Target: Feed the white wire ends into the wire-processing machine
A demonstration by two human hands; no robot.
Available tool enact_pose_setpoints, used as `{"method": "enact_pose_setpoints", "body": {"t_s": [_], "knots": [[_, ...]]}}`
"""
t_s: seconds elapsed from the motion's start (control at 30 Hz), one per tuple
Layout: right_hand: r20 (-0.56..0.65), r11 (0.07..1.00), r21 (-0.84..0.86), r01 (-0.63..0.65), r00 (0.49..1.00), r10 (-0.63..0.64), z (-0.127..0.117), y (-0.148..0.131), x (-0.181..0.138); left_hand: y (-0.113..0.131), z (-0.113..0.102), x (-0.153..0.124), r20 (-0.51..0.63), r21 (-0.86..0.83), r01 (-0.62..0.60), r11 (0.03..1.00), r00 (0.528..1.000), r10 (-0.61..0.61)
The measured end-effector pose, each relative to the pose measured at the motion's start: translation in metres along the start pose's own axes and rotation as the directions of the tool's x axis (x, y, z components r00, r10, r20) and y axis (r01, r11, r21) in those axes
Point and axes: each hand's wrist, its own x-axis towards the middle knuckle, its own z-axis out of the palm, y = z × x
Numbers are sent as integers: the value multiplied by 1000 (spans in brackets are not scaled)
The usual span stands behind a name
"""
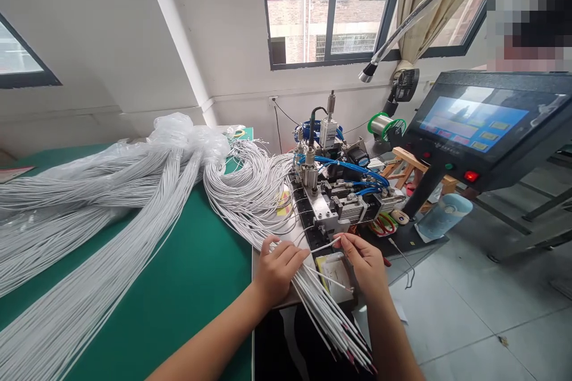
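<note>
Between my two hands runs a thin white cable (325,246). Fingers of my left hand (280,265) are closed round it, over a bundle of white cables (319,300) that hangs off the table edge toward me. Thumb and fingertips of my right hand (361,256) pinch the cable's end, just in front of a benchtop machine (328,208) with metal cylinders and blue air tubes. Below the hands sits a small open cardboard box (335,271), and another cable end lies across it. The tip inside my right fingers is hidden.
Long bundles of white cables (120,262) lie on the green table (196,286), partly wrapped in clear plastic (179,134). A control screen (473,122) stands at the right, with a green-rimmed solder wire spool (384,125) and a lamp (369,71) near it. A person (531,30) is behind the screen.
</note>
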Motion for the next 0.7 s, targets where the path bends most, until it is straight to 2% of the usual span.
{"method": "enact_pose_setpoints", "body": {"t_s": [0.17,0.3,0.5,0.7], "knots": [[190,998,31,-60,980,53,-13,5,5,0,2,1,59,27,-3,1000,998,1],[210,997,-49,-56,975,65,-21,8,14,-1,2,2,75,61,-11,998,997,7],[208,920,-364,144,976,-70,-22,17,24,-1,5,1,96,76,12,997,995,-20],[281,907,-357,223,952,-123,-16,29,37,-1,9,-2,116,113,64,992,990,-77]]}}
